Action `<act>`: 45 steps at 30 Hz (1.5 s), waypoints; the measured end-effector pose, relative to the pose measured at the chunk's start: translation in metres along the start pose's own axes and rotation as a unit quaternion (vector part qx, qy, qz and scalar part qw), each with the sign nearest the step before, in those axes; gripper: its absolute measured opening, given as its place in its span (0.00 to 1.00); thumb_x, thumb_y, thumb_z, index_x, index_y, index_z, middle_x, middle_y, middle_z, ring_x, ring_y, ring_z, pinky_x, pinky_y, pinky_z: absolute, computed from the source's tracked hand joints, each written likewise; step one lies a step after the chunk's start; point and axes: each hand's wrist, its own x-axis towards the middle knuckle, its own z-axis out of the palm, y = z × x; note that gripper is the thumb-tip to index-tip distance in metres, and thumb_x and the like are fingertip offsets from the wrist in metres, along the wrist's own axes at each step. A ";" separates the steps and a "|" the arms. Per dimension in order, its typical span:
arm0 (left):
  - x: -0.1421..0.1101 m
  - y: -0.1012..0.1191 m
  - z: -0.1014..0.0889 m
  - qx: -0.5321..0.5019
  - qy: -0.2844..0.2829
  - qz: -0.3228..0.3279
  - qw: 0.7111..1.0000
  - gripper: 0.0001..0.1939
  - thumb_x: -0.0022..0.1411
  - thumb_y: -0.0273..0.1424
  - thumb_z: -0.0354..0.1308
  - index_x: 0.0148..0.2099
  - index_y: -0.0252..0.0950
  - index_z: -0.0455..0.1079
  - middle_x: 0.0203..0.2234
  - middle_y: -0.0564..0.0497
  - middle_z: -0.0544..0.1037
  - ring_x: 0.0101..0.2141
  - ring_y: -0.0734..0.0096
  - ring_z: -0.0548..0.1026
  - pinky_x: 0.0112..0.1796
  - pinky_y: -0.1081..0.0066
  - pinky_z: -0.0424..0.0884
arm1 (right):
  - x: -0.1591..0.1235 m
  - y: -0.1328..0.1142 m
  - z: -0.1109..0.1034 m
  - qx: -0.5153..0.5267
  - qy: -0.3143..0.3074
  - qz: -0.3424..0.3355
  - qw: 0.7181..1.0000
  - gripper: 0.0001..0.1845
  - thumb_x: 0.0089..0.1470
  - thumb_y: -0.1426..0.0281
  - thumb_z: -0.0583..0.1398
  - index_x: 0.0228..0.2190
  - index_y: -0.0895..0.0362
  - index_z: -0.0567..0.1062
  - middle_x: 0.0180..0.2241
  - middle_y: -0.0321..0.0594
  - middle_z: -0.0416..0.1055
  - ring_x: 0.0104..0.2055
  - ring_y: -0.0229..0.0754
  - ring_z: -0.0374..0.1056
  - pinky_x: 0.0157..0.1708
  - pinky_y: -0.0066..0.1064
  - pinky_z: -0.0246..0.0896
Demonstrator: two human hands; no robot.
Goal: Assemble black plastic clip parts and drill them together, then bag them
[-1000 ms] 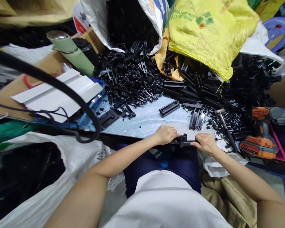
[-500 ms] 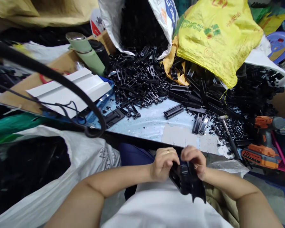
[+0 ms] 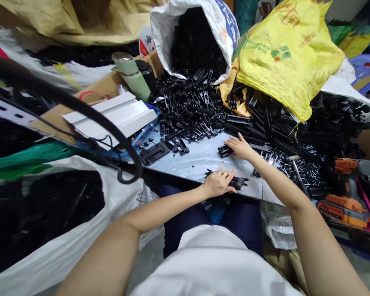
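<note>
Black plastic part point(image 3: 238, 182): gripped by left hand point(image 3: 218, 183) at the front edge of the pale blue worktop point(image 3: 185, 161). Ribbed black piece point(image 3: 224, 151): touched by right hand point(image 3: 239, 147), fingers spread.

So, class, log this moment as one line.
left hand: holding black part at table edge | right hand: open, at black strips | drill: far right

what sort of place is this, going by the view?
Likely a small assembly workshop, though a home workspace can't be ruled out. Loose black parts are heaped on the worktop, with a hammer by scattered small fasteners and a cordless drill.
</note>
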 end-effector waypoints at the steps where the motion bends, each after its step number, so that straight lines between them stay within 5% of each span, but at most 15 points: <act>1: 0.004 -0.003 0.004 0.010 -0.029 0.002 1.000 0.38 0.60 0.54 0.36 0.56 0.27 0.61 0.30 0.40 0.75 0.32 0.61 0.73 0.32 0.68 0.68 | 0.006 0.007 -0.004 -0.028 -0.041 0.012 0.999 0.24 0.49 0.72 0.59 0.49 0.63 0.67 0.47 0.53 0.67 0.52 0.52 0.60 0.55 0.49 0.46; 3: 0.017 -0.008 0.011 0.020 -0.063 -0.007 0.998 0.36 0.60 0.53 0.40 0.55 0.27 0.62 0.32 0.38 0.74 0.34 0.59 0.73 0.34 0.67 0.68 | 0.013 0.014 -0.013 -0.061 -0.064 0.042 0.995 0.21 0.51 0.72 0.58 0.47 0.64 0.68 0.44 0.53 0.69 0.48 0.50 0.64 0.50 0.44 0.54; 7: 0.067 -0.027 0.017 0.015 -0.120 -0.089 0.989 0.34 0.61 0.48 0.45 0.56 0.24 0.60 0.39 0.34 0.73 0.41 0.54 0.71 0.38 0.63 0.67 | 0.011 0.028 -0.045 -0.074 0.079 0.162 0.981 0.18 0.55 0.67 0.54 0.47 0.60 0.67 0.45 0.53 0.67 0.47 0.50 0.62 0.44 0.39 0.59; 11: 0.099 -0.051 0.003 0.021 -0.093 -0.184 0.978 0.25 0.62 0.39 0.49 0.58 0.30 0.58 0.52 0.36 0.66 0.54 0.53 0.61 0.50 0.58 0.59 | -0.003 0.048 -0.079 -0.006 0.168 0.276 0.946 0.14 0.55 0.67 0.54 0.43 0.58 0.67 0.45 0.53 0.66 0.49 0.54 0.61 0.45 0.46 0.59; 15: 0.067 -0.077 -0.028 0.056 -0.072 -0.402 0.911 0.16 0.63 0.29 0.45 0.49 0.26 0.65 0.46 0.35 0.70 0.47 0.55 0.66 0.44 0.61 0.64 | -0.027 0.046 -0.077 0.311 0.216 0.369 0.849 0.20 0.44 0.65 0.63 0.38 0.54 0.62 0.35 0.43 0.69 0.33 0.45 0.69 0.33 0.40 0.67; 19: 0.026 -0.100 -0.045 0.098 -0.100 -0.544 0.827 0.18 0.59 0.31 0.49 0.44 0.21 0.67 0.43 0.30 0.70 0.46 0.48 0.66 0.41 0.58 0.65 | -0.043 0.018 -0.048 0.527 0.145 0.354 0.759 0.22 0.39 0.59 0.65 0.30 0.54 0.60 0.21 0.30 0.64 0.17 0.33 0.63 0.17 0.27 0.63; 22: 0.014 -0.106 -0.042 0.081 -0.118 -0.537 0.832 0.15 0.55 0.26 0.49 0.41 0.20 0.69 0.41 0.28 0.71 0.45 0.47 0.66 0.40 0.57 0.65 | -0.046 -0.009 -0.026 0.644 0.123 0.325 0.681 0.23 0.39 0.58 0.63 0.33 0.54 0.61 0.16 0.25 0.60 0.14 0.31 0.59 0.12 0.23 0.57; 25: 0.007 -0.107 -0.039 0.072 -0.056 -0.531 0.843 0.13 0.53 0.25 0.49 0.38 0.22 0.69 0.38 0.29 0.72 0.43 0.47 0.67 0.39 0.56 0.66 | -0.055 -0.028 -0.004 0.705 0.096 0.300 0.635 0.21 0.43 0.58 0.61 0.38 0.54 0.64 0.17 0.27 0.62 0.15 0.32 0.60 0.13 0.23 0.57; 29: -0.006 -0.109 -0.044 0.033 0.116 -0.511 0.851 0.12 0.56 0.35 0.50 0.35 0.30 0.68 0.35 0.36 0.73 0.40 0.51 0.70 0.41 0.55 0.66 | -0.088 -0.027 0.029 0.665 0.067 0.348 0.658 0.22 0.45 0.59 0.61 0.41 0.55 0.66 0.21 0.30 0.65 0.14 0.31 0.59 0.12 0.24 0.56; 32: -0.010 -0.101 -0.042 -0.058 0.262 -0.447 0.853 0.15 0.57 0.41 0.51 0.37 0.33 0.65 0.34 0.42 0.74 0.39 0.60 0.72 0.42 0.62 0.67 | -0.116 -0.010 0.043 0.562 0.174 0.400 0.703 0.29 0.44 0.59 0.62 0.47 0.53 0.63 0.24 0.30 0.65 0.15 0.31 0.58 0.12 0.25 0.56; 34: -0.004 -0.084 -0.034 -0.137 0.311 -0.397 0.852 0.17 0.59 0.44 0.50 0.40 0.34 0.64 0.33 0.46 0.74 0.35 0.66 0.73 0.38 0.68 0.69 | -0.124 -0.004 0.043 0.527 0.243 0.394 0.713 0.31 0.43 0.58 0.63 0.48 0.54 0.63 0.28 0.34 0.67 0.19 0.32 0.61 0.16 0.26 0.60; 40: 0.031 -0.008 -0.012 -0.274 0.149 -0.279 0.908 0.20 0.67 0.40 0.39 0.47 0.35 0.66 0.34 0.46 0.75 0.35 0.67 0.74 0.36 0.69 0.70 | -0.099 -0.044 0.030 0.661 0.211 0.275 0.666 0.36 0.47 0.47 0.55 0.53 0.54 0.61 0.26 0.34 0.68 0.23 0.35 0.66 0.21 0.27 0.64; 43: 0.038 0.010 -0.014 -0.309 0.108 -0.232 0.916 0.21 0.67 0.36 0.37 0.51 0.35 0.66 0.34 0.46 0.74 0.37 0.67 0.73 0.38 0.68 0.70 | -0.088 -0.064 0.028 0.689 0.213 0.251 0.646 0.37 0.48 0.46 0.53 0.54 0.53 0.60 0.26 0.34 0.68 0.22 0.34 0.66 0.18 0.26 0.63; 45: 0.038 0.013 -0.019 -0.310 0.114 -0.227 0.916 0.20 0.67 0.36 0.40 0.53 0.34 0.66 0.31 0.47 0.72 0.34 0.68 0.72 0.37 0.69 0.70 | -0.088 -0.067 0.028 0.680 0.216 0.230 0.662 0.37 0.48 0.46 0.54 0.54 0.53 0.61 0.26 0.34 0.67 0.21 0.33 0.64 0.18 0.26 0.62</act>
